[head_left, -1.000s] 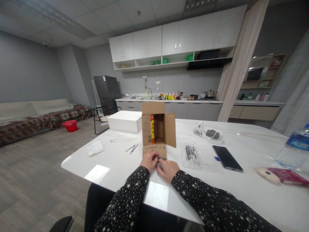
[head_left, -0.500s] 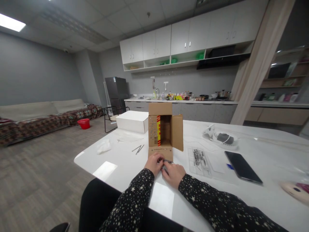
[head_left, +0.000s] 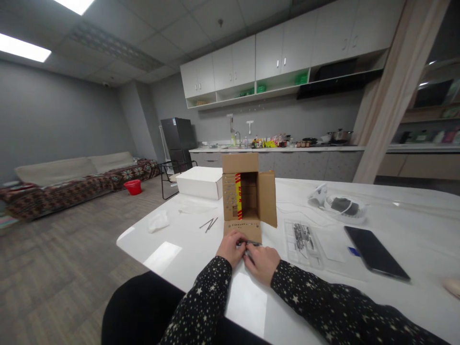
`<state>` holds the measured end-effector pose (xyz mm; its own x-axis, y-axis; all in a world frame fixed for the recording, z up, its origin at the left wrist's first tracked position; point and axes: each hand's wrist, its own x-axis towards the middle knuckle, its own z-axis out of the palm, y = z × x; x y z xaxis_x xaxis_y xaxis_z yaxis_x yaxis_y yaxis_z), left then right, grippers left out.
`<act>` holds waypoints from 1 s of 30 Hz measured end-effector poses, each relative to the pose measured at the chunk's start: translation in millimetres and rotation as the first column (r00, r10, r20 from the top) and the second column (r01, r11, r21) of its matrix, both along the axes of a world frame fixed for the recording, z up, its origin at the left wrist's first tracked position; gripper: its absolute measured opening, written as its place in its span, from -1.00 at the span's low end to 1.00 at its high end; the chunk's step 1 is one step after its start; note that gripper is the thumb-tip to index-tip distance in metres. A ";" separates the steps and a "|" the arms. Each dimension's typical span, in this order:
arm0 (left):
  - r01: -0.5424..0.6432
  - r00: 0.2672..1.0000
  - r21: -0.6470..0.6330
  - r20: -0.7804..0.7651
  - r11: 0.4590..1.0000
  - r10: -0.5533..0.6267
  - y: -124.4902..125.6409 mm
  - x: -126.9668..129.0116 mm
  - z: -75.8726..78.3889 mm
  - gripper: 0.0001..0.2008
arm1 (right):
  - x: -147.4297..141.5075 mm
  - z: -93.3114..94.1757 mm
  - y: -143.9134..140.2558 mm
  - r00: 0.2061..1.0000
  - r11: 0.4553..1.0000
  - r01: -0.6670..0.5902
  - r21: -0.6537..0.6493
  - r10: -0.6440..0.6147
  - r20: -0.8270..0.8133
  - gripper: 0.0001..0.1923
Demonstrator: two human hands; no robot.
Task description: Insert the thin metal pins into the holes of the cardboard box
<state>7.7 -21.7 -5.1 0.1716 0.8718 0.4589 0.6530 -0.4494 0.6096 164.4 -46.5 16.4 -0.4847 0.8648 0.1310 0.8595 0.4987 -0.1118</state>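
My left hand (head_left: 232, 247) and my right hand (head_left: 263, 262) meet on the white table (head_left: 201, 249), fingers pinched together on a thin dark metal tool (head_left: 251, 244). They rest at the front flap of an open brown cardboard box (head_left: 247, 196) that lies on its side, with a red and yellow label on its left inner flap. A clear plastic tray (head_left: 304, 237) holding several small metal pieces lies just right of my right hand. Two thin dark rods (head_left: 209, 224) lie left of the box.
A white flat box (head_left: 199, 182) stands behind the cardboard box. A crumpled white tissue (head_left: 158, 222) lies at the table's left. A black phone (head_left: 375, 251) and a white dish with cables (head_left: 341, 205) lie to the right. Kitchen counter, fridge and sofa are beyond.
My head has turned left and up, so everything slides right in view; the water bottle and pink pack have left the frame. Both hands stay pinched on the tool at the box flap.
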 end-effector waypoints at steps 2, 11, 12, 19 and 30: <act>-0.006 1.000 -0.001 0.003 1.000 0.006 0.3 -0.1 -0.8 -0.83 | 0.6 -0.5 0.7 1.000 1.000 -0.001 0.002 0.001 -0.001 -0.64; -0.028 1.000 -0.010 0.001 1.000 0.028 -1.7 0.6 -0.3 -0.82 | 1.3 1.8 0.8 1.000 1.000 -0.013 0.013 0.013 -0.004 -0.65; -0.026 1.000 -0.008 -0.004 1.000 0.026 -1.9 0.6 -0.3 -0.81 | 1.2 1.9 0.9 1.000 1.000 -0.017 0.012 0.017 -0.004 -0.65; -0.011 1.000 -0.004 -0.006 1.000 0.011 0.0 -0.5 -3.1 -0.81 | 1.6 2.6 2.2 0.999 0.999 -0.033 0.006 0.033 -0.002 -0.66; -0.034 0.999 -0.012 -0.023 0.999 0.033 -1.1 0.8 2.1 -0.81 | 9.0 21.1 1.8 0.993 0.992 -0.119 -0.032 0.120 0.012 -0.65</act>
<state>8.5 -22.8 -3.0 0.1526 0.8830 0.4438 0.6816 -0.4192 0.5997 173.4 -44.8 37.5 -0.5865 0.8040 0.0976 0.7955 0.5945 -0.1172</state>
